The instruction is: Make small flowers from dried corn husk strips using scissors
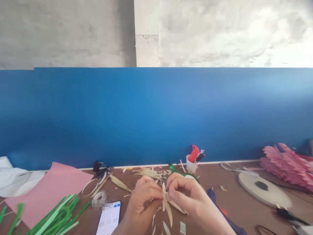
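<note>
My left hand (146, 199) and my right hand (185, 193) meet low in the middle of the view, fingertips pinched together on either side. Between them is a flower-like piece of pale dried corn husk (168, 213), its narrow pointed petals spreading up, down and to the right. The fingers cover its centre, so how it is joined there is hidden. Just below lies a loose husk petal (166, 228). Behind the hands are more husk strips and scraps (148, 172), and a longer husk leaf (120, 183) lies to the left.
On the brown table (137, 225), left, are green stems (62, 217), pink paper (52, 186), a tape roll (99, 196) and a phone (110, 218) showing a timer. A white cup (191, 164) of pens, an oval white pad (264, 191) and pink ruffled paper (286, 166) stand right. A blue partition (156, 114) rises behind.
</note>
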Demonstrator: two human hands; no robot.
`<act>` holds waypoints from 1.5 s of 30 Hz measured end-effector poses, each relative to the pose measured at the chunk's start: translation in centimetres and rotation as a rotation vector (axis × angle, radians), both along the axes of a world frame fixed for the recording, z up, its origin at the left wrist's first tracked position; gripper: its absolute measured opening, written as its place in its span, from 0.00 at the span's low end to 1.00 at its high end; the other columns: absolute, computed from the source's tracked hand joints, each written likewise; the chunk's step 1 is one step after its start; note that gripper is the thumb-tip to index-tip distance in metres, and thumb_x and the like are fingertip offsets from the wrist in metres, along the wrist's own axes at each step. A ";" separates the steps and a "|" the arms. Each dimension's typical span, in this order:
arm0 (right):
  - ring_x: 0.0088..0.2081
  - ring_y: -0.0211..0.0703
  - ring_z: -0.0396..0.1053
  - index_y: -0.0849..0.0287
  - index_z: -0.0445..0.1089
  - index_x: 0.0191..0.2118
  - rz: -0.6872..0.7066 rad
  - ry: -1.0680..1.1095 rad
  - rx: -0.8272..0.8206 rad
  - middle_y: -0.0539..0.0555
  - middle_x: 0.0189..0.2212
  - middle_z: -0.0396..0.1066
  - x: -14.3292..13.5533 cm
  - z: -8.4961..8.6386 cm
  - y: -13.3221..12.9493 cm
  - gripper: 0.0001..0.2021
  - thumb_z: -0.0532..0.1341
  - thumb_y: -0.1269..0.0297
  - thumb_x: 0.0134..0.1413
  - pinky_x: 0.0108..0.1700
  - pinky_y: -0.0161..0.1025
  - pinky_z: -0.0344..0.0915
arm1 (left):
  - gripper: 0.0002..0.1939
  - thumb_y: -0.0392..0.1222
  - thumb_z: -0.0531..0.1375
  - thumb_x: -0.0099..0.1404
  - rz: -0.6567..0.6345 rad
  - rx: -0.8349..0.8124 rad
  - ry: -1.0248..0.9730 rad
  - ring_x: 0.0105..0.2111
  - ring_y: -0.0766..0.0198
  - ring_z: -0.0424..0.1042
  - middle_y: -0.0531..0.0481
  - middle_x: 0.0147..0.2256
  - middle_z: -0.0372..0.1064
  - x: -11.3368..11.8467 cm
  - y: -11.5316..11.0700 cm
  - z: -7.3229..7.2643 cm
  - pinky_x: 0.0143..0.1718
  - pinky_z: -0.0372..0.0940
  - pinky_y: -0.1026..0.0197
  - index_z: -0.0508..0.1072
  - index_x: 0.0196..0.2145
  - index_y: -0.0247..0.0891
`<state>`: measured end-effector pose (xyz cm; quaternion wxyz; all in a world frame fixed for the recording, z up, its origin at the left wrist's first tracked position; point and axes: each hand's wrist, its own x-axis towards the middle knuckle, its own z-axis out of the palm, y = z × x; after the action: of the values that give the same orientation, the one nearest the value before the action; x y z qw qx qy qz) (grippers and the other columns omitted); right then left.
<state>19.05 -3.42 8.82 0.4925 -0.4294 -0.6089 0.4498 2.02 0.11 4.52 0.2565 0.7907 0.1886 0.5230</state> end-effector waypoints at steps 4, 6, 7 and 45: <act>0.27 0.36 0.54 0.59 0.64 0.22 0.107 0.142 -0.184 0.48 0.24 0.60 -0.4 -0.4 0.4 0.11 0.62 0.59 0.47 0.30 0.33 0.53 | 0.11 0.41 0.55 0.69 -0.017 0.048 -0.040 0.28 0.62 0.65 0.50 0.26 0.73 -0.1 -0.2 0.1 0.38 0.60 0.56 0.75 0.31 0.42; 0.25 0.35 0.52 0.59 0.63 0.22 0.136 0.204 -0.276 0.47 0.21 0.57 -0.6 -0.6 0.7 0.11 0.63 0.59 0.46 0.28 0.32 0.51 | 0.10 0.40 0.56 0.68 -0.010 0.059 -0.055 0.26 0.63 0.64 0.51 0.25 0.72 -0.2 -0.2 0.0 0.37 0.60 0.56 0.74 0.30 0.42; 0.24 0.35 0.51 0.59 0.63 0.21 0.138 0.211 -0.294 0.46 0.21 0.56 -0.7 -0.8 0.8 0.12 0.63 0.58 0.46 0.27 0.32 0.51 | 0.10 0.40 0.56 0.68 0.005 0.052 -0.063 0.27 0.63 0.64 0.51 0.24 0.72 -0.2 -0.1 0.0 0.37 0.60 0.56 0.73 0.29 0.42; 0.26 0.34 0.54 0.61 0.66 0.22 0.123 0.269 -0.249 0.47 0.24 0.59 -0.7 -1.0 1.0 0.12 0.65 0.60 0.46 0.29 0.32 0.52 | 0.10 0.40 0.58 0.66 -0.052 0.034 0.064 0.32 0.59 0.64 0.49 0.25 0.74 -0.6 0.1 0.0 0.38 0.60 0.55 0.75 0.28 0.43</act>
<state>18.37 -2.45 7.83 0.4840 -0.3850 -0.5022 0.6044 1.45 0.20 4.54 0.2503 0.8159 0.1673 0.4936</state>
